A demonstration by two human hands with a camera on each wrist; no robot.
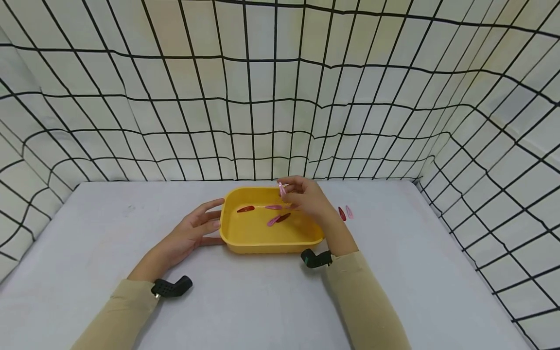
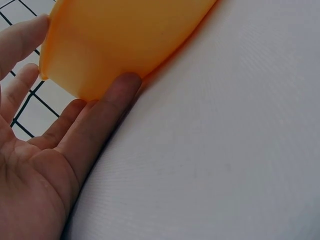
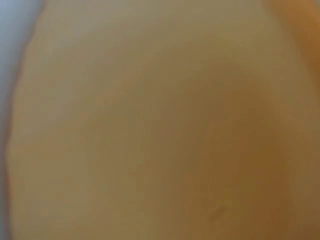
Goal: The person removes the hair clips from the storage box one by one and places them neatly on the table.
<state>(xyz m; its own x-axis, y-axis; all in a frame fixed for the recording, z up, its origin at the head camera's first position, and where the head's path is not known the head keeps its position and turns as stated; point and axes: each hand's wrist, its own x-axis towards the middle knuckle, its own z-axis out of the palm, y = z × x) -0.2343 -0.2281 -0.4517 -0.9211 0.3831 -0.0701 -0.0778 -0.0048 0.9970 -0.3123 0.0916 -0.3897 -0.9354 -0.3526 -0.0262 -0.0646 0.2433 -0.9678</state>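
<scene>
"What's happening?"
"Right hand (image 1: 309,197) pinches a pink hair clip (image 1: 282,190) over the yellow tray (image 1: 249,234); left hand (image 1: 194,228), fingers outstretched, touches its side."
"Where's the tray?"
"Near the bench's (image 1: 245,301) far edge, more clips (image 1: 245,209) inside."

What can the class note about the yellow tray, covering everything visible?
The yellow tray is shallow and oblong, with rounded corners, raised walls and a smooth look like plastic. It stands open side up on the whitish tabletop. Small red and pink clips lie inside. The left hand touches its left end. The right hand is above its right part, hiding some of the rim; whether it touches the tray is unclear.
</scene>
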